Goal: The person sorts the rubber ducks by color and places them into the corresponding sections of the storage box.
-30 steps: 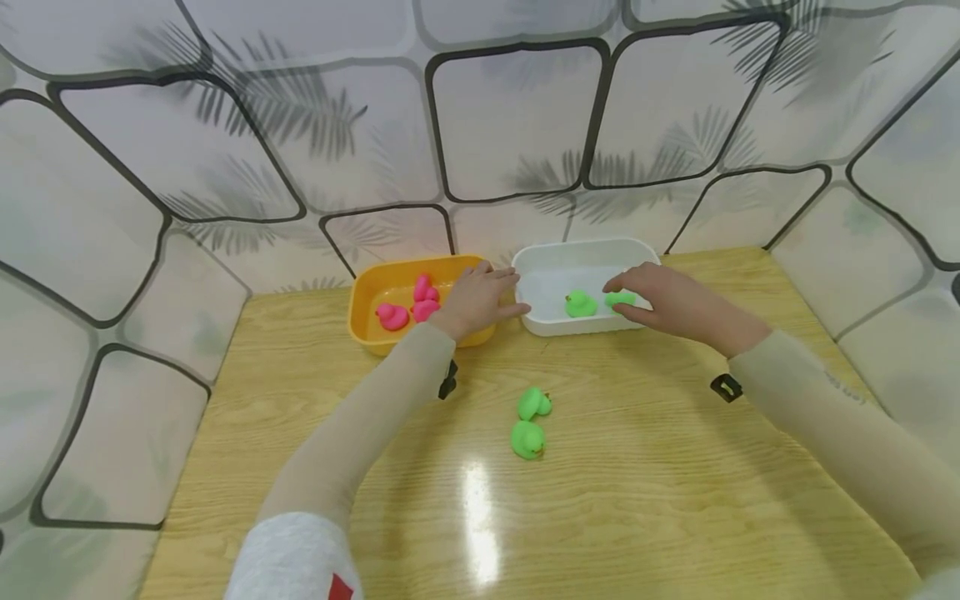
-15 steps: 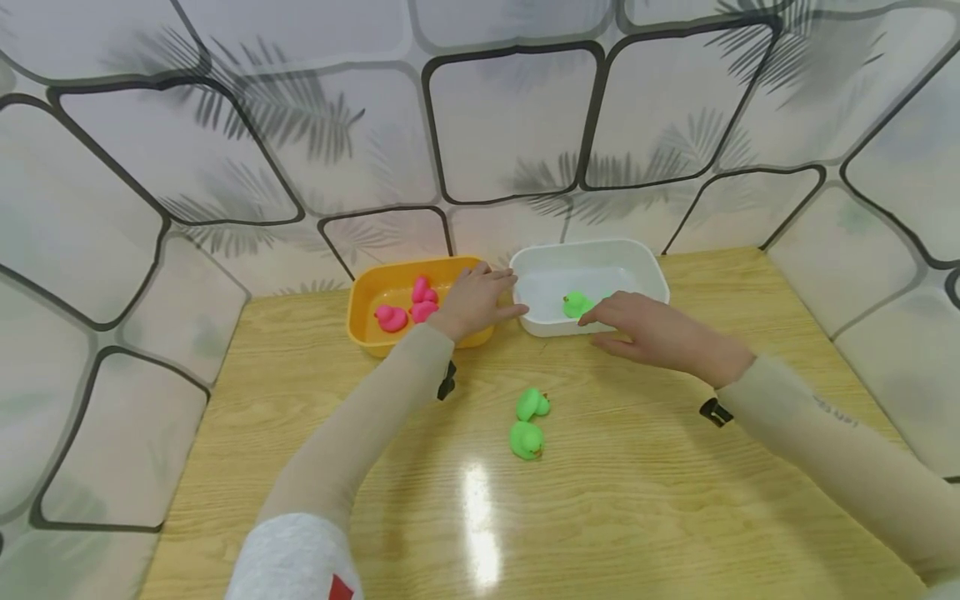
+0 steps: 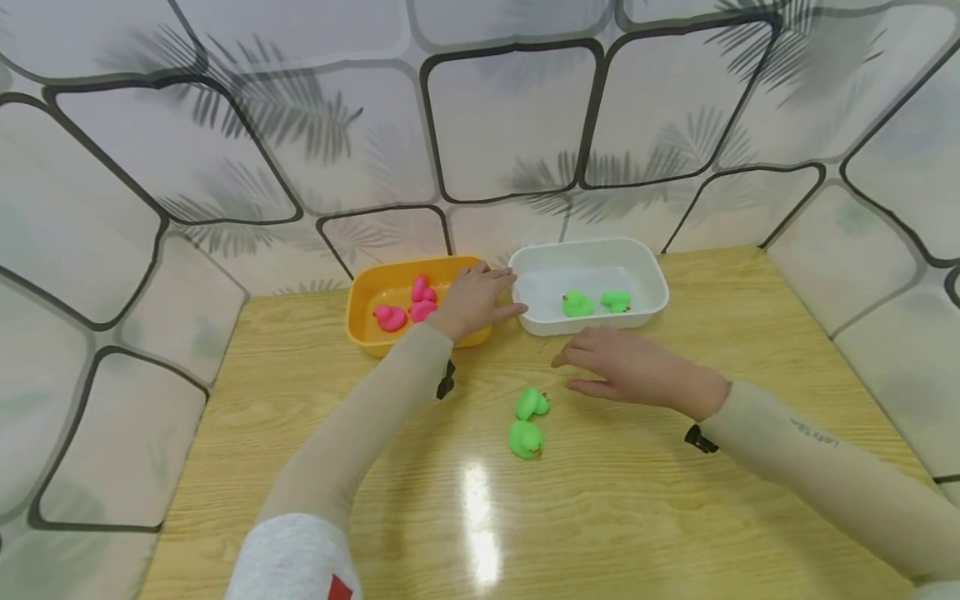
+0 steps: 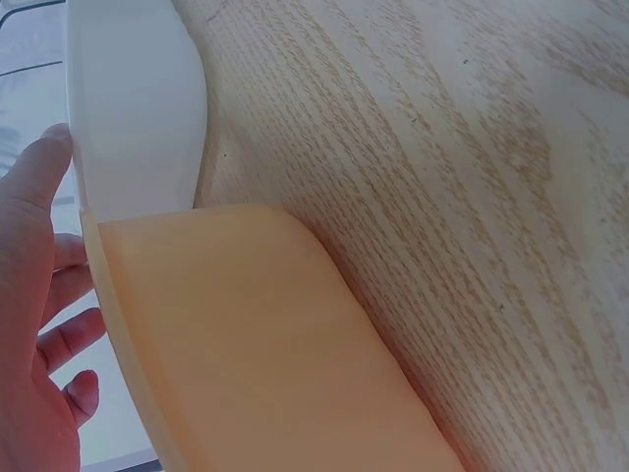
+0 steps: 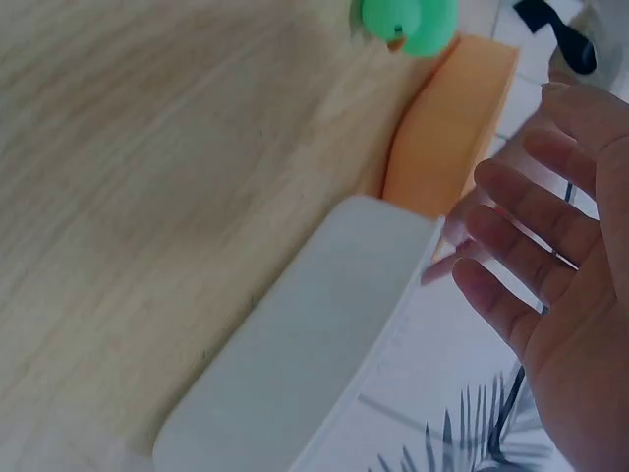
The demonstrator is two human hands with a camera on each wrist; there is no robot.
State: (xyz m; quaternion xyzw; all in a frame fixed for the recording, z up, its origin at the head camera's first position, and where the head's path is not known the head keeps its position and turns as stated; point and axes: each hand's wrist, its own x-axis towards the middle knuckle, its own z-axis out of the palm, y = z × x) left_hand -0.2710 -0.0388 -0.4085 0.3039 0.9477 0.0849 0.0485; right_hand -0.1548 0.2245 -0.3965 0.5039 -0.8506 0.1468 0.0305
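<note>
My left hand (image 3: pixel 476 302) lies over the right end of the orange tub (image 3: pixel 356 329), its fingertips reaching the left rim of the white tub (image 3: pixel 570 260). In the left wrist view its fingers look loosely bent beside the rims, gripping nothing. Relaxed and holding nothing, my right hand (image 3: pixel 637 371) hovers in front of the white tub. Two green rubber ducks sit in that tub: an upright duck (image 3: pixel 577 304) and a tipped-over duck (image 3: pixel 617 300). On the table, left of the right hand, are a tilted green duck (image 3: pixel 532 403) and another green duck (image 3: pixel 527 439) touching it.
Inside the orange tub are pink rubber ducks (image 3: pixel 390 317), partly hidden near the left hand. Both tubs stand side by side on the wooden table (image 3: pixel 615 517), close to the patterned backdrop (image 3: pixel 517 125) that rises behind and at both sides.
My right hand has left the duck at the right of the white tub and moved toward me and left, over the table. The left hand stays in place.
</note>
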